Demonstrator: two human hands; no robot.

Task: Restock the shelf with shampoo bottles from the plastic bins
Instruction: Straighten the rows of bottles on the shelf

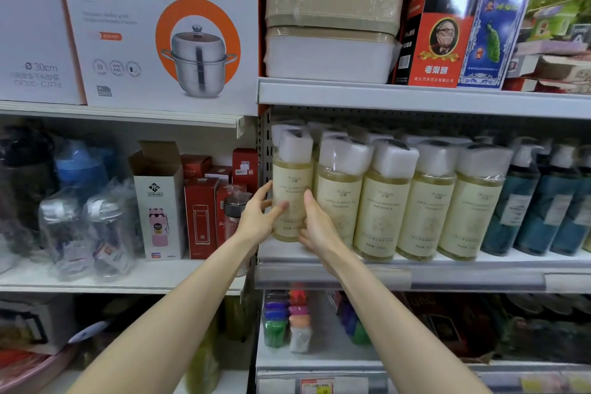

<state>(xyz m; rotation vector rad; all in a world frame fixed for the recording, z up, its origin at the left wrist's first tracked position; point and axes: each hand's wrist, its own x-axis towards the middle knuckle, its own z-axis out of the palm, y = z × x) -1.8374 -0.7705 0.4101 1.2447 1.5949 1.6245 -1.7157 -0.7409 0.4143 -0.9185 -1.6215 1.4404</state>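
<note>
Both hands are on it now: your left hand [256, 217] wraps the near side of the shampoo bottle [292, 182], fingers curled across the label. Your right hand [316, 227] clamps the other side, thumb lying up the front. That's a firm two-handed hold, neither hand spread open. The bottle is nearly upright, right beside the grey post [264, 144], and it's the first one out from that post. Its base is at the shelf [447, 261] board, though your palms cover the bottom edge, so I can't tell whether it's actually resting there. Further from the post, the row of bottles [380, 198] runs shoulder to shoulder, all the same pale yellow, with more caps showing behind them. Beyond that, furthest from the post, come the teal bottles [524, 201]. As I read it, you're well along: the front line looks filled from the post outward, and this bottle closes the last gap against it. What's left is to seat it flush, let go and square the label. The plastic bins aren't in view, so I can't tell you how much stock remains.
</note>
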